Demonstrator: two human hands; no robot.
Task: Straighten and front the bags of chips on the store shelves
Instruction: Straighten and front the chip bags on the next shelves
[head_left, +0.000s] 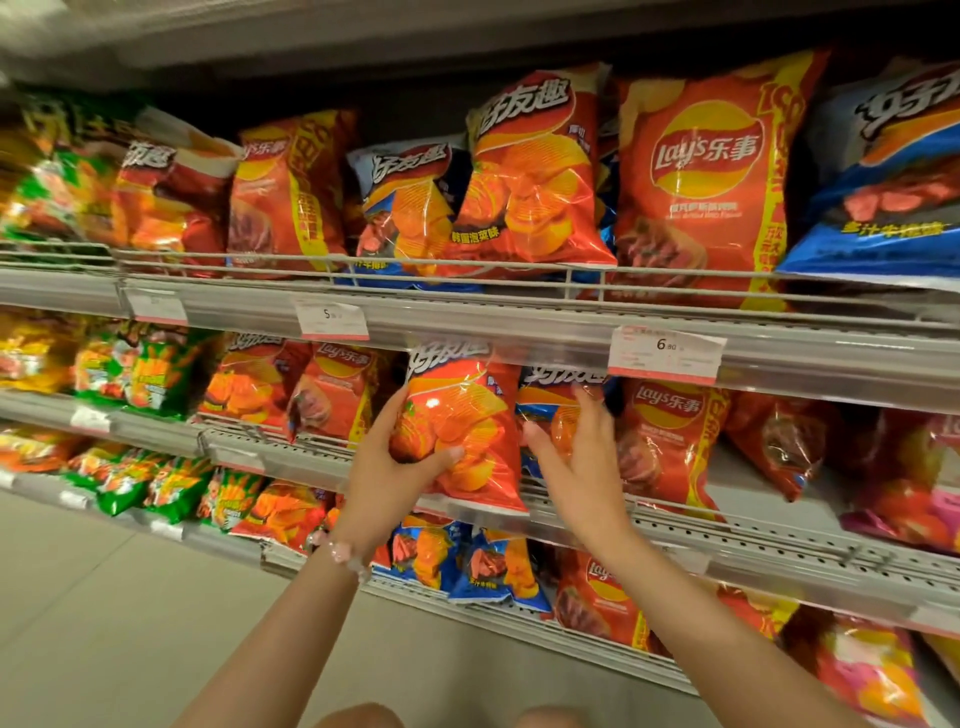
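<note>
A red and orange bag of ridged chips (467, 415) stands upright at the front of the middle shelf (779, 540). My left hand (395, 467) grips its lower left side, thumb across the front. Just right of it, my right hand (576, 452) is spread with straight fingers and touches a blue and orange chip bag (550, 400) standing behind. A red Lay's bag (665, 441) stands to the right of that hand.
The upper shelf (519, 317) holds several red, orange and blue chip bags behind a wire rail, with price tags (665, 356) on its edge. Green and orange bags fill the shelves at left. More bags stand on the lower shelf (519, 618). Floor lies at bottom left.
</note>
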